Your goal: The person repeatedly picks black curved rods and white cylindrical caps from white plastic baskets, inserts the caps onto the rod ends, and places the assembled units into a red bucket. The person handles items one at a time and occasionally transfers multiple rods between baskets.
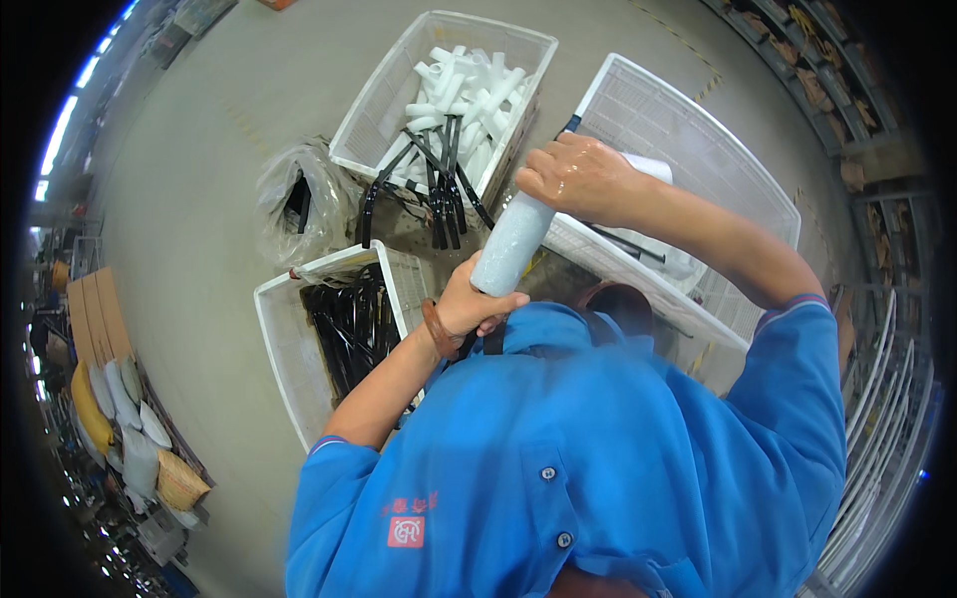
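A white foam tube (513, 242) slants between my two hands in front of my chest. My left hand (475, 306) is closed around its lower end. Higher up, the fingers of my right hand (576, 179) wrap round the upper end. A short dark end (571, 124) sticks out beyond my right fist; whether it belongs to a rod inside the foam is hidden. Several black bent tubes (446, 179) lean over the near edge of a white crate (351, 125) filled with white foam tubes (478, 85).
To the right, a long white crate (688, 110) contains black rods and white foam pieces. A lower-left crate (282, 354) holds shiny black parts (354, 329). A clear plastic bag (284, 204) stands on the floor. Shelving (832, 75) lines the right; sacks (135, 429) lie far left.
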{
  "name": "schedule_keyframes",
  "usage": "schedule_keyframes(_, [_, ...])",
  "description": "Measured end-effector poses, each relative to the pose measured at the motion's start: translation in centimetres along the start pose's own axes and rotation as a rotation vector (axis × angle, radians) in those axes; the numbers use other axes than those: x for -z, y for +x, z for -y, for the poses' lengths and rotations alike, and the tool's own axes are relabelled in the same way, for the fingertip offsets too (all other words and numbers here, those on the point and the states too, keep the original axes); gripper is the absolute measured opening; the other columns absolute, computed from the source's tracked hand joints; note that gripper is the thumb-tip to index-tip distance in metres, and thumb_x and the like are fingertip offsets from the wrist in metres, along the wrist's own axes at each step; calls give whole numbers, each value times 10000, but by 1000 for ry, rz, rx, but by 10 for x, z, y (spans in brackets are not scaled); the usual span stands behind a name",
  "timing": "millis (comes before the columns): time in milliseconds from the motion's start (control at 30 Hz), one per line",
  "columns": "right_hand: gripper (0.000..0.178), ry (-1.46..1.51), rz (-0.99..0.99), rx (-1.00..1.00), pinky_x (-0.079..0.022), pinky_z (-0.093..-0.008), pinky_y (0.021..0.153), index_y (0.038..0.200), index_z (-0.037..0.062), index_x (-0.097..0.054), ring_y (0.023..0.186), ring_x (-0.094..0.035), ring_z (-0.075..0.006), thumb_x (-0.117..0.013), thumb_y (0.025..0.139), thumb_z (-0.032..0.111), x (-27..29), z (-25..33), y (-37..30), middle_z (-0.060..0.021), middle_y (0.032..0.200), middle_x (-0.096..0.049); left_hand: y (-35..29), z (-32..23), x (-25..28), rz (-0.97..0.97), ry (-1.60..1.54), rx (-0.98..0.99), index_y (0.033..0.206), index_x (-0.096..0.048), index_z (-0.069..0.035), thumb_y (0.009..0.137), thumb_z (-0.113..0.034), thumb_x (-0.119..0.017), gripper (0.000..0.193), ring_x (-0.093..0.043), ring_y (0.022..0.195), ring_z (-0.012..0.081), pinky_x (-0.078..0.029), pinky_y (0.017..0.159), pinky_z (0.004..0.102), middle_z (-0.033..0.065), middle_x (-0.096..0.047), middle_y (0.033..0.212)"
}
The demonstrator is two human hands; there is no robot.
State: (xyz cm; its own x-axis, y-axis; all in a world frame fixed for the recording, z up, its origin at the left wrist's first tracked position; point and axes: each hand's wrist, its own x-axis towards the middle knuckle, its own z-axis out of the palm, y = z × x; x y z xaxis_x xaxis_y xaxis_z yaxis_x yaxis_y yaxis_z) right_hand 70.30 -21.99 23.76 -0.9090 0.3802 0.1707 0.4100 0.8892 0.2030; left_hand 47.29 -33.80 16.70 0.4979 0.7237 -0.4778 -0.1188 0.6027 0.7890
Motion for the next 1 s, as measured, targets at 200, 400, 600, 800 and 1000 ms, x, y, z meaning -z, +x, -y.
schedule_keyframes(200, [143, -133, -151, 14, -433, -313, 732, 830, 112, -566, 747, -604, -160, -651, 738, 181, -18, 29, 2, 9, 768, -562, 31, -14, 4, 129, 129, 180, 974, -556, -16, 811, -69, -766, 270, -475, 437, 77, -363, 374, 255, 12, -551, 633])
schedule_keyframes(400, [83, 56, -73, -198, -492, -328, 701, 795, 114, -586, 728, -638, -202, -628, 759, 176, -26, 2, -86, -26, 723, -585, 115, -47, -57, 277, 497, -39, 1172, -551, -7, 815, -13, -742, 405, -624, 678, 120, -503, 563, 272, 69, -658, 866])
schedule_keyframes(600, [123, -107, 267, -796, -518, -383, 793, 864, 88, -568, 830, -650, -274, -609, 769, 21, 42, -79, -320, -70, 804, -614, 201, -105, -51, 39, 514, -587, 1291, -474, 19, 898, -92, -691, 463, -687, 921, 200, -562, 801, 293, 155, -667, 1112])
schedule_keyframes(800, [144, -161, 547, -1217, -511, -435, 811, 862, 68, -578, 855, -649, -313, -599, 753, -23, 22, -71, -517, -111, 828, -637, 233, 5, 45, -396, 272, -75, 1176, -533, -19, 946, -91, -618, 256, -698, 757, 193, -578, 615, 292, 136, -695, 978])
schedule_keyframes(1000, [191, 178, 672, -1316, -460, -447, 853, 942, 96, -582, 947, -649, -305, -645, 763, 72, -203, -61, -578, -109, 947, -670, 193, 124, 85, -563, 250, 422, 1127, -538, -33, 924, -80, -598, 216, -700, 736, 209, -583, 582, 316, 125, -697, 960])
